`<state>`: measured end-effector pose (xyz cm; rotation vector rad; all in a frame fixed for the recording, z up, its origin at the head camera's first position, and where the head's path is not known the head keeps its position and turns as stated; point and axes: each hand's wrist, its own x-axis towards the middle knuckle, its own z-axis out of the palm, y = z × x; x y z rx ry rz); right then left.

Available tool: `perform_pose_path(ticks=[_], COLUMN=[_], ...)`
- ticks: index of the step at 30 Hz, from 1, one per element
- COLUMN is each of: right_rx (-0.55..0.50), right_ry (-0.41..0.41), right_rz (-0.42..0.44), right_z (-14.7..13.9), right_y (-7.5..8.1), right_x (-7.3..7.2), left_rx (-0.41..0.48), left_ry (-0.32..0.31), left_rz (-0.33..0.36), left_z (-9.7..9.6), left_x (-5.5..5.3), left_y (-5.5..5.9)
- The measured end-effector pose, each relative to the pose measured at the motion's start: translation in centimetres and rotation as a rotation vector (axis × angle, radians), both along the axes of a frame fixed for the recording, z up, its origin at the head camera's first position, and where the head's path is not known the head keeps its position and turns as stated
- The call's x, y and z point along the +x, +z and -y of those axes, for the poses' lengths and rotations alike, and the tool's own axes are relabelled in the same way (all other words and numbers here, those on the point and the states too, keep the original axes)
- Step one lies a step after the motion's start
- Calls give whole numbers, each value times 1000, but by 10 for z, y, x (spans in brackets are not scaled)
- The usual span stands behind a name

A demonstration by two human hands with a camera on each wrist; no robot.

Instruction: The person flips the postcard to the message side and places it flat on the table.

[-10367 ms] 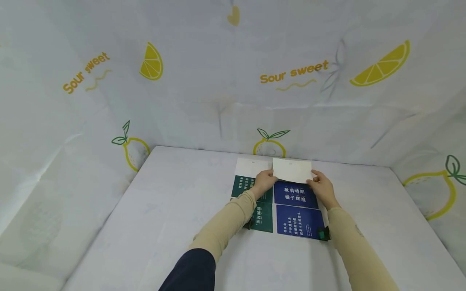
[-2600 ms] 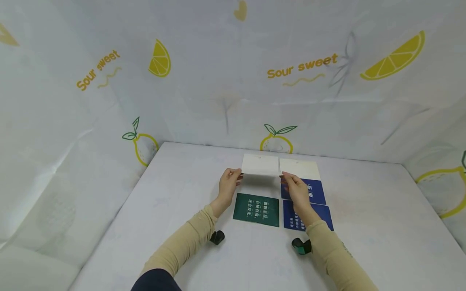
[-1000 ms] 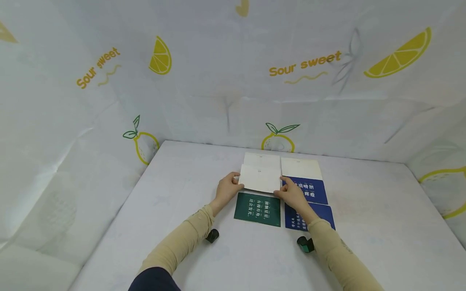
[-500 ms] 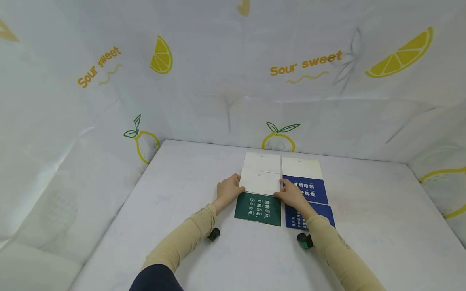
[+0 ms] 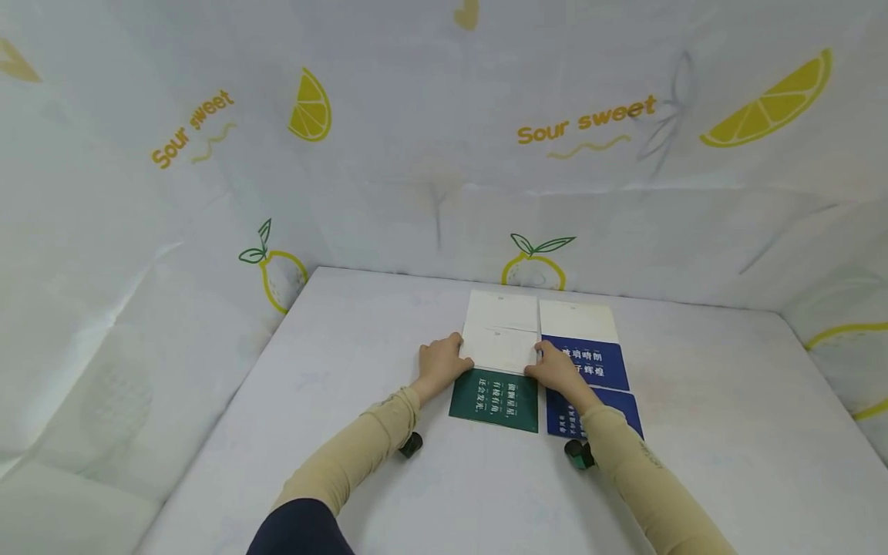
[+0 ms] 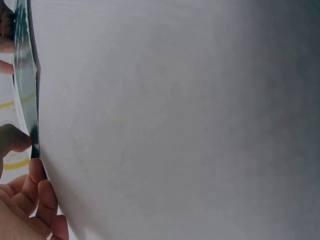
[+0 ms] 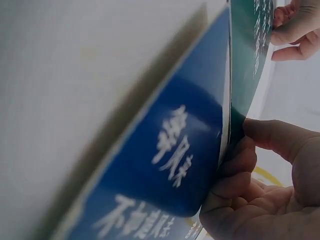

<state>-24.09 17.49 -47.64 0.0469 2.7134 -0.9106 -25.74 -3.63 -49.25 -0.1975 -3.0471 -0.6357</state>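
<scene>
A white-faced card (image 5: 498,349) lies in the middle of the left column, between a white card (image 5: 501,308) behind it and a green card (image 5: 494,401) with white lettering in front. My left hand (image 5: 441,365) pinches its left edge near the front corner. At its right edge, my right hand (image 5: 555,368) pinches the other front corner, with the thumb (image 7: 270,132) on top in the right wrist view. The right column holds a white card (image 5: 576,320), a blue card (image 5: 603,362) and another blue card (image 5: 620,405), partly hidden by my right wrist.
The cards lie on a white-covered table (image 5: 361,331). Behind it hangs a white sheet (image 5: 388,177) printed with lemons and words. Small dark objects (image 5: 411,445) show beside each forearm, apparently the wrist cameras.
The card held raised over the back of the left column 2.6 s ago has come down, white side up, into the middle row. A green card showed there 10.4 s ago. Since 0.5 s ago little differs.
</scene>
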Motion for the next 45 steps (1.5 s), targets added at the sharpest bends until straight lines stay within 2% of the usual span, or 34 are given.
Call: perform_pose_path(ticks=[13, 19, 25, 32, 37, 43, 45], right_rx=[27, -3, -48, -79, -78, -109, -123], right_ry=[-9, -42, -48, -34, -5, 61, 45], right_rz=[21, -2, -57, -80, -104, -173, -199], right_z=[0, -4, -14, -34, -48, -69, -82], right_y=[2, 4, 16, 35, 39, 35, 20], right_x=[-2, 2, 8, 19, 28, 40, 36], left_rx=[24, 38, 67, 172, 296, 462, 498], left_ry=[-14, -23, -36, -85, -106, -152, -181], left_rz=[64, 72, 77, 54, 50, 58, 71], left_z=[2, 5, 5, -11, -27, -54, -63], left_x=[-3, -6, -4, 5, 12, 18, 20], left_y=[-1, 5, 14, 28, 31, 31, 31])
